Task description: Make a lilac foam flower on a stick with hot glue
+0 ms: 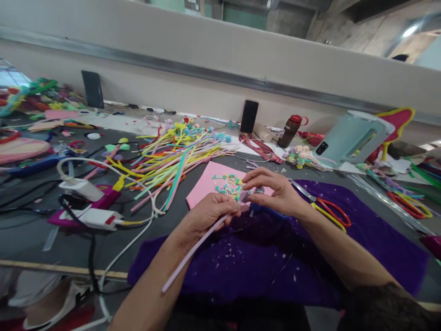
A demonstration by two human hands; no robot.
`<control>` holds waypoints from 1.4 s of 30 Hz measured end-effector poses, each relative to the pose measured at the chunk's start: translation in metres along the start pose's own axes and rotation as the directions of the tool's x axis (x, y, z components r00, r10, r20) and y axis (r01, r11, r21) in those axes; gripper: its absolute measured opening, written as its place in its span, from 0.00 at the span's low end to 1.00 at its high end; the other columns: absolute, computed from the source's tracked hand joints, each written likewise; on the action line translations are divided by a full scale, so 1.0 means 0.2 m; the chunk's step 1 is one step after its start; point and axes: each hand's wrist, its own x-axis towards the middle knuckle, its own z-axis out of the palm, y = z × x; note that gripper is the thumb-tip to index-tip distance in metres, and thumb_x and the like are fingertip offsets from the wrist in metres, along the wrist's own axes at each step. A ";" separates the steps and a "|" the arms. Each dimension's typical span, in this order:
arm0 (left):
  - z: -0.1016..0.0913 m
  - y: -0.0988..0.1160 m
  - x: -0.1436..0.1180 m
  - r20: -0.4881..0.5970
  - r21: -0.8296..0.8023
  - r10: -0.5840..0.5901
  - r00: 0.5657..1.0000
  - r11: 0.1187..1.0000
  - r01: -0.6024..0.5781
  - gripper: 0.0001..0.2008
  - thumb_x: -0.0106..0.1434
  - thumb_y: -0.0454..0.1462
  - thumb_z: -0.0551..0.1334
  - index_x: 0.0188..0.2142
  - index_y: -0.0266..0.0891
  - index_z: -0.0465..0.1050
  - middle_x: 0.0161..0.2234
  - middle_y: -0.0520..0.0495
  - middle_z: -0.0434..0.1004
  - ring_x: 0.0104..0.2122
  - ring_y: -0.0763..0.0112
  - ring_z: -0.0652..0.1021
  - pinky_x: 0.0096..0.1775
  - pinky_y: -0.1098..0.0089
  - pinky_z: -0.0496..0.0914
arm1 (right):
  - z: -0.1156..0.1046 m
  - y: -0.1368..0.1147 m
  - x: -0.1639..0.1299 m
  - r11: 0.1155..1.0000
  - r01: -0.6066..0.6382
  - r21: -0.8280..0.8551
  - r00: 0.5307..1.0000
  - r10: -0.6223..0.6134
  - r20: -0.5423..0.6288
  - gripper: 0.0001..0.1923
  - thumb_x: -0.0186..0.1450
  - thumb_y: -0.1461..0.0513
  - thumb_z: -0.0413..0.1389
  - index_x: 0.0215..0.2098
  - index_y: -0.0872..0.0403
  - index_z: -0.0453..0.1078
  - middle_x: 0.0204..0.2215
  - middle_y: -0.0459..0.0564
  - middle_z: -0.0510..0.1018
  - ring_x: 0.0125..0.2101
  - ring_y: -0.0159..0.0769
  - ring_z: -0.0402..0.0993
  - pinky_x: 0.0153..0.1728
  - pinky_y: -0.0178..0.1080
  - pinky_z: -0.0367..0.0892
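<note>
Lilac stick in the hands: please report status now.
Left hand shut on lilac stick. Right hand pinching its tip over purple cloth. Scissors right beside right wrist; pink sheet with small cut pieces just ahead.

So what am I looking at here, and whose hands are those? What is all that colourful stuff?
The picture comes from a camera worn on a person's head, looking down at their own two hands. The left hand holds a pale pink stick, and the right hand pinches something small at its tip. Under the hands lies a purple cloth on a grey table. Behind them is a pink sheet with tiny coloured bits, and a big pile of coloured sticks. Red-and-yellow scissors lie to the right, with a red-capped bottle further back.
</note>
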 end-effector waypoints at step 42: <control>0.03 -0.07 0.04 -0.199 -0.263 0.287 0.937 0.906 -0.333 0.13 0.54 0.42 0.64 0.33 0.33 0.74 0.20 0.52 0.68 0.18 0.81 0.67 0.23 0.76 0.62 | 0.30 -0.09 -0.03 0.475 -0.475 0.741 0.833 0.514 0.204 0.14 0.62 0.53 0.52 0.28 0.57 0.66 0.20 0.42 0.70 0.13 0.21 0.63 0.11 0.25 0.52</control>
